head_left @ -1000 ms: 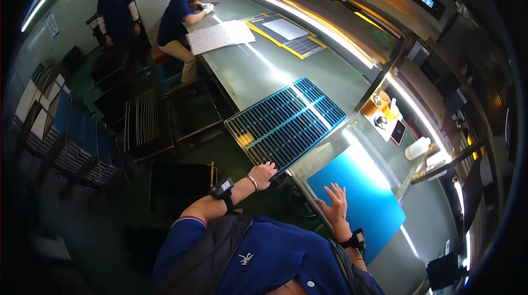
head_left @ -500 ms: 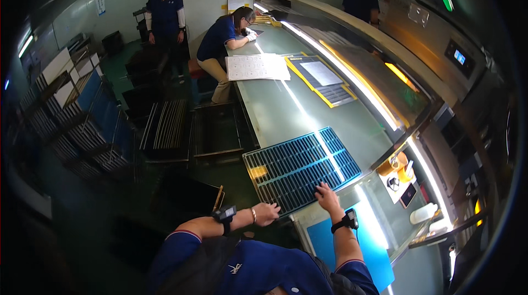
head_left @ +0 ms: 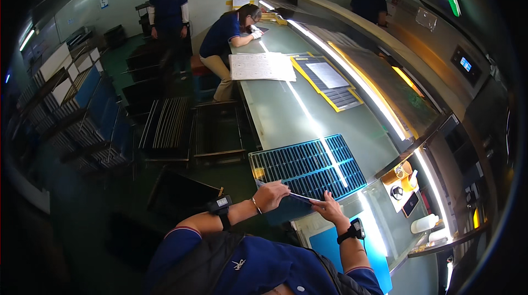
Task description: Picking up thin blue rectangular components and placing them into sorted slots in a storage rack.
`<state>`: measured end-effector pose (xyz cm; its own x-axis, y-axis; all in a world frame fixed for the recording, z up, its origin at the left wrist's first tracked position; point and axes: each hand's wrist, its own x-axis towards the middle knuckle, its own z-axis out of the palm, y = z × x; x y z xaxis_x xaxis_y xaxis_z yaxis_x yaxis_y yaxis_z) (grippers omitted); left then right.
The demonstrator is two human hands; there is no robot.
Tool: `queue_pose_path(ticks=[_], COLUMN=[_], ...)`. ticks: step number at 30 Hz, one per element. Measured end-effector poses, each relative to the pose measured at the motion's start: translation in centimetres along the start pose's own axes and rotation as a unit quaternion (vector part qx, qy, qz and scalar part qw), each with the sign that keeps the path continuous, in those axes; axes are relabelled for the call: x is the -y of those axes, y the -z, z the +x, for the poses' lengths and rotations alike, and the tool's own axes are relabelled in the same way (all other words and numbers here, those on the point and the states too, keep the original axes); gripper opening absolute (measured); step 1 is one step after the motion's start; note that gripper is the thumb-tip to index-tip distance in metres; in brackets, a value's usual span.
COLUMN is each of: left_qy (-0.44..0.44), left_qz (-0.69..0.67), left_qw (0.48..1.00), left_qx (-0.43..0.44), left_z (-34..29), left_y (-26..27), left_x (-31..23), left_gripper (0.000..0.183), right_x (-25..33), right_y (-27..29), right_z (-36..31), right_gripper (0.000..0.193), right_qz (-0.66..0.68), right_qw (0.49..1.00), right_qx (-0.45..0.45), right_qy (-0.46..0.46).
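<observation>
A dark panel with rows of blue slots (head_left: 308, 164) lies on the near end of the long grey-green bench. Just above its near edge, both my hands grip a thin flat panel (head_left: 300, 197), seen almost edge-on with a pale rim. My left hand (head_left: 269, 195) is closed round its left end, and my right hand (head_left: 329, 208) pinches its right end, fingers on top. Whether this is the raised edge of the slotted panel or a separate piece, I cannot tell. Below my hands, a plain blue sheet (head_left: 335, 243) covers the bench corner.
Stacked white printed sheets (head_left: 261, 67) and yellow-edged dark panels (head_left: 327, 83) lie farther along the bench (head_left: 275, 113). A co-worker (head_left: 223, 39) leans over its far end; another person (head_left: 169, 9) stands behind. At right are tape rolls (head_left: 397, 174), a phone (head_left: 410, 205) and a white bottle (head_left: 424, 223). Racks (head_left: 93, 108) fill the left.
My hands have come closer together and closed on the thin panel's edge, lifting it a little. The slotted panel sits slightly lower and to the right in the picture.
</observation>
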<state>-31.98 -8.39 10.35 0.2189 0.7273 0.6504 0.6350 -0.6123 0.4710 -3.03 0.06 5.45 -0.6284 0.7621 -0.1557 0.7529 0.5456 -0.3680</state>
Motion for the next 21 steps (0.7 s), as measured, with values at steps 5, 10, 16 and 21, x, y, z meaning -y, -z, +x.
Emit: queue_pose_path(ticks=[5,10,16,21], left_qy=[-0.305,0.152,0.173,0.177], left_qz=[-0.134,0.209,0.199,0.155], left_qw=[0.935,0.867,0.85,0.891], left_qx=[0.123,0.425,0.456,0.388], left_z=[-0.7,0.2,1.7,3.7], left_y=[-3.6,-9.3,-10.6,-12.1], left_x=[-2.3,-0.5,2.4,4.0], left_gripper=[0.025,0.049,0.05,0.046], right_x=[-1.5,1.0,8.3,14.0], right_y=[-1.6,8.4,24.4,17.8], right_z=[2.0,6.6,-0.5,-8.5], right_gripper=[0.025,0.017,0.014,0.024], right_qz=[0.021,0.03,0.076,-0.029], right_qw=[0.999,0.974,0.855,0.873], right_qx=[-0.001,-0.224,-0.513,-0.486], right_qy=[-0.026,0.01,-0.016,0.002])
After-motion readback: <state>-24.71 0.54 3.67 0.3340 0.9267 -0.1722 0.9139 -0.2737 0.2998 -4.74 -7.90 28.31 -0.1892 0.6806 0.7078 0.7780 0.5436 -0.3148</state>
